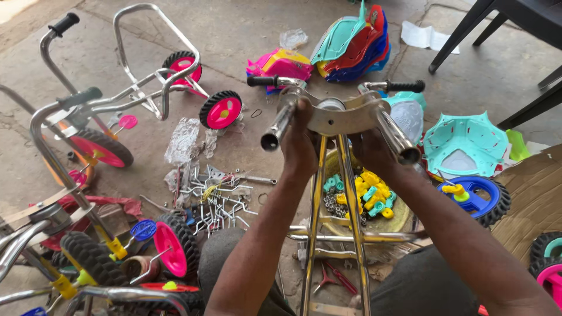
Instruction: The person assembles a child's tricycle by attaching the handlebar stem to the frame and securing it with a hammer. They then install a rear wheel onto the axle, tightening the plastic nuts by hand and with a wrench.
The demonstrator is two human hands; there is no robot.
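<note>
Between both hands, a chrome tricycle frame [338,193] stands upright; left hand [300,143] and right hand [373,149] clamp its fork bracket [339,117]. Beyond them stacked coloured plastic seats [354,44], left crumpled clear wrappers [182,139], bare concrete between.

We are counting five pink-hubbed wheels [221,110] lying around the yard, one blue wheel [477,199], two turquoise seats [465,143], one stack of seats [354,44] and two black chairs [515,17].
</note>
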